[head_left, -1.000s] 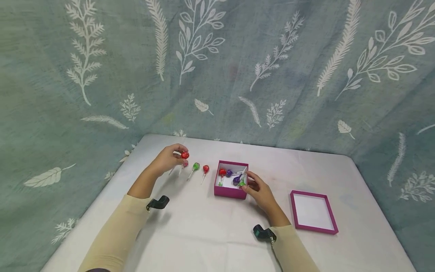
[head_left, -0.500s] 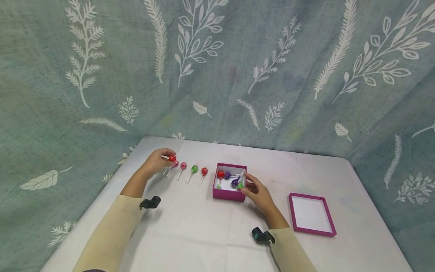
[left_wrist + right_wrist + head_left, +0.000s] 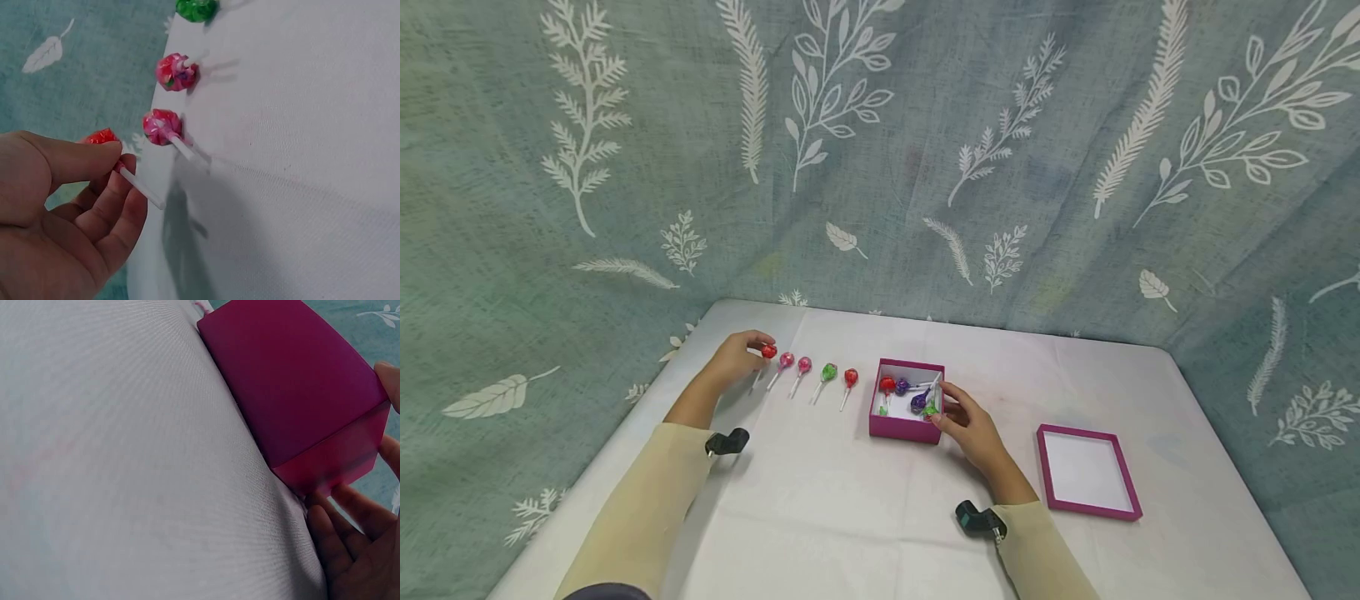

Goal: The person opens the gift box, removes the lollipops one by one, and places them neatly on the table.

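Observation:
My left hand [image 3: 735, 358] pinches a red lollipop [image 3: 768, 352] between thumb and fingers at the left end of a row of lollipops. In the left wrist view its white stick [image 3: 142, 188] points down and right from under the thumb. Beside it lie a pink lollipop [image 3: 786, 360], another pink lollipop [image 3: 805, 365], a green lollipop [image 3: 829, 372] and a red lollipop [image 3: 851, 377]. My right hand [image 3: 973, 425] grips the right side of a magenta box [image 3: 904, 428], thumb at the rim and fingers along the side wall. Inside are red, purple and green lollipops.
A magenta box lid [image 3: 1090, 471] lies with its white inside up at the right of the white-covered table [image 3: 827, 517]. Behind the table hangs a green leaf-patterned cloth [image 3: 880, 167].
My left hand has moved left and down with the red lollipop, past the two pink ones, to the end of the row. The right hand has stayed at the box.

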`<move>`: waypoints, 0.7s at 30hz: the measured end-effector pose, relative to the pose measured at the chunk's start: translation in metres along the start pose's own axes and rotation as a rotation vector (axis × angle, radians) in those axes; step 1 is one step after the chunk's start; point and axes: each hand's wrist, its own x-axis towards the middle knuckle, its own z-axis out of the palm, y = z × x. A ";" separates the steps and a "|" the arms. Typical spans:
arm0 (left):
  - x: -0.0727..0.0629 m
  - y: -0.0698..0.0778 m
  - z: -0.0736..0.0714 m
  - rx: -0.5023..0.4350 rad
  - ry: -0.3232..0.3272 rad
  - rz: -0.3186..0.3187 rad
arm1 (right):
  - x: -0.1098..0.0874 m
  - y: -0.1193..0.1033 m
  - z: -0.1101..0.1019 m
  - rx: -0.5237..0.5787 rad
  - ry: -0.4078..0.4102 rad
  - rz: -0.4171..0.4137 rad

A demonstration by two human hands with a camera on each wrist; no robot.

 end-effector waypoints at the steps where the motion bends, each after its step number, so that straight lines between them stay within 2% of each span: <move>1: 0.001 -0.001 0.000 0.007 -0.001 -0.006 | 0.000 0.000 0.000 -0.001 0.003 0.002; 7: 0.007 -0.009 -0.003 0.032 0.010 -0.068 | 0.000 0.001 0.000 0.000 0.008 0.012; 12: 0.011 -0.013 -0.002 0.016 0.021 -0.111 | -0.001 0.001 0.000 -0.004 0.012 0.007; 21: 0.016 -0.013 0.005 0.035 0.036 -0.141 | 0.001 0.002 -0.001 0.006 0.005 0.002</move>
